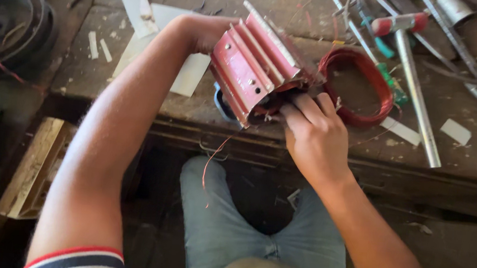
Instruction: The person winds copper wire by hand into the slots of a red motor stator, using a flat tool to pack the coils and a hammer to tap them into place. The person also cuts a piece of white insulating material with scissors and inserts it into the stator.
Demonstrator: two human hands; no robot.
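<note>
Paper strips, white and rectangular, lay flat on the wooden bench in the upper left of the frame, partly under the left forearm; smaller white slips lay at the right; none showed print. A red finned motor housing sat tilted at upper centre; the left hand gripped its far side, while the right hand had fingers curled into its open end, pinching red wire; a red wire coil lay just right of it.
</note>
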